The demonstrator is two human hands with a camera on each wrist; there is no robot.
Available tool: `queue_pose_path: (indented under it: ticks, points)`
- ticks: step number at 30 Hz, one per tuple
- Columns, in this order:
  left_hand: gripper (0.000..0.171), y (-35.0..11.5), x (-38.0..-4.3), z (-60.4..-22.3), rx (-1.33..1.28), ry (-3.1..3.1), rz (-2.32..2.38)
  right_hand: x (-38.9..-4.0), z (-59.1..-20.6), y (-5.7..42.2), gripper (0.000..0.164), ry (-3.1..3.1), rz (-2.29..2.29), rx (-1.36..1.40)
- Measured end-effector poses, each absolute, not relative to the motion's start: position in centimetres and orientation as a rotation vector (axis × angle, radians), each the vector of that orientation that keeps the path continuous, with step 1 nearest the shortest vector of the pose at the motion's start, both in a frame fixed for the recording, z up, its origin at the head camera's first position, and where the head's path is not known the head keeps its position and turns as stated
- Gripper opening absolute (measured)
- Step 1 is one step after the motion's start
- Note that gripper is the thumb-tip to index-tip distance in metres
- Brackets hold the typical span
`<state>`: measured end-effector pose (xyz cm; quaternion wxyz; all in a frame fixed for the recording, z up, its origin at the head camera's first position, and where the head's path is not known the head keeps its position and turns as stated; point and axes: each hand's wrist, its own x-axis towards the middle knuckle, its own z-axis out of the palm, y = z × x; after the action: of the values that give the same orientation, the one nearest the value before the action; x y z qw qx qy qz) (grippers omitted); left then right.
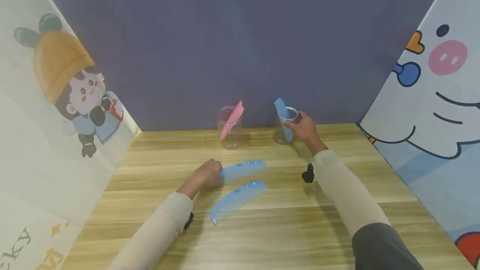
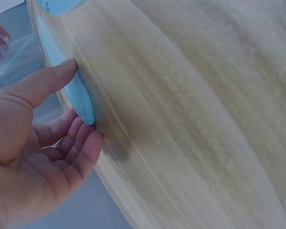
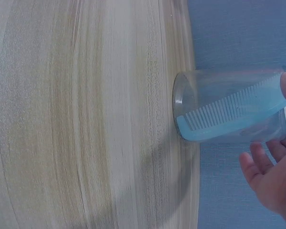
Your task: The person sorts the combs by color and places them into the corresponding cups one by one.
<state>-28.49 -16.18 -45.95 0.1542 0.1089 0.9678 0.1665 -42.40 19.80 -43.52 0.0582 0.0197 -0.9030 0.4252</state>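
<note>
My left hand [image 1: 208,173] is at the left end of a blue comb [image 1: 243,170] on the table. In the left wrist view, the thumb lies over that comb [image 2: 78,95] and the curled fingertips touch its end. Nearer to me lies a second blue comb [image 1: 237,200], teeth toward me. With my right hand [image 1: 304,127] I grip the rim of a clear plastic cup [image 1: 278,136], which stands at the table's back. Inside this cup leans another blue comb [image 3: 229,114], its upper end above the rim.
Left of the gripped cup stands another clear cup [image 1: 231,143] with a pink comb [image 1: 232,121] leaning in it. A dark blue panel [image 1: 240,45] rises behind the wooden table [image 1: 300,228]. Printed cartoon panels [image 1: 22,95] flank both sides.
</note>
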Motion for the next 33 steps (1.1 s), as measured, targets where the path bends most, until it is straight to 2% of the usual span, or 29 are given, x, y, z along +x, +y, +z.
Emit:
queue_pose_path:
  ticks: [4, 14, 33]
  points:
    - [0.041, -16.3, -28.7, -45.9, 0.348, 2.791, 0.457, -42.2, -43.3, 19.8, 0.086, -2.732, 1.282, 0.065]
    - [0.063, -16.7, -29.1, -45.4, 0.324, 2.812, 0.629, -42.1, -43.5, 19.8, 0.087, -2.73, 1.295, 0.069]
    - [0.06, -16.8, -29.7, -44.0, 0.357, 2.834, 0.787, -42.2, -43.3, 19.9, 0.087, -2.74, 1.291, 0.082]
